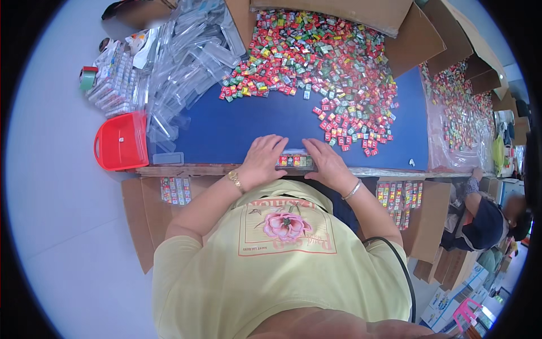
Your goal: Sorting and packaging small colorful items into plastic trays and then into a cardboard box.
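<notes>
At the front edge of the blue tabletop [254, 120], a clear plastic case [295, 151] holds a row of tiny colourful boxes [293, 161]. My left hand [264, 156], with a gold watch at the wrist, grips its left end. On the opposite end is my right hand [328, 163], its fingers curved over the top and the thumb at the near side. Parts of both ends are hidden under my fingers. Beyond and to the right lies a big heap of loose tiny boxes [322, 55] in red, green and yellow.
Empty clear plastic cases [190, 63] are piled at the left, beside a red plastic scoop [120, 142] and stacked filled packs [114, 80]. Cardboard boxes with filled packs [398, 199] stand below the table edge. Another person [482, 224] sits at the right.
</notes>
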`<state>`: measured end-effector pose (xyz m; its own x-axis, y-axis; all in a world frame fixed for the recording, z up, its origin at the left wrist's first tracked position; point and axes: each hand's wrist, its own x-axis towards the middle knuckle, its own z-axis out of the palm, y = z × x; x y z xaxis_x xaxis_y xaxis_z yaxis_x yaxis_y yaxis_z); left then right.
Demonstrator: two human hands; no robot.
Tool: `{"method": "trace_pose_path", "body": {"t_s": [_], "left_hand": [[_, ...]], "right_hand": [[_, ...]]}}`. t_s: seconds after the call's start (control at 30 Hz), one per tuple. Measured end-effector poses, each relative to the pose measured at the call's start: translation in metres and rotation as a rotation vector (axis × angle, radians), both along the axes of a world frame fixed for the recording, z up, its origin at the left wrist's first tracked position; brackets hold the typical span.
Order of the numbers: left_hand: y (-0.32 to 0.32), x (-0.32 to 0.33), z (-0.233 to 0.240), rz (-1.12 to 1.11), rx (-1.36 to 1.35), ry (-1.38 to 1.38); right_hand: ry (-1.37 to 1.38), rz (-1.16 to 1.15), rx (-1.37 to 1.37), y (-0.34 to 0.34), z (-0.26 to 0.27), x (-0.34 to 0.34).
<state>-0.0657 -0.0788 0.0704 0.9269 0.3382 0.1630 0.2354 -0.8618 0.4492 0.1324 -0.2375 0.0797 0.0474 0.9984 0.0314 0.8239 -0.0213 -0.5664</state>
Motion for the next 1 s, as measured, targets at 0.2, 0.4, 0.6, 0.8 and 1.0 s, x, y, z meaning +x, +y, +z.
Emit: {"method": "trace_pose_path", "body": {"t_s": [0.2,0.4,0.6,0.8,1.0], "left_hand": [[-0.005,0.014,-0.024,0.001,-0.223,0.354],[-0.002,0.019,-0.03,0.012,-0.217,0.421],[0.002,0.018,-0.04,0.019,-0.235,0.409],[0.016,0.033,-0.031,0.007,-0.209,0.479],[0.001,0.054,-0.006,0.007,0.022,0.572]], "right_hand": [[0.162,-0.113,-0.136,-0.001,-0.035,0.002],[0.241,-0.191,-0.085,0.002,-0.052,-0.001],[0.302,-0.273,0.045,0.008,-0.061,-0.007],[0.311,-0.32,0.091,0.017,-0.074,-0.002],[0.277,-0.322,0.066,0.025,-0.069,0.0]]}}
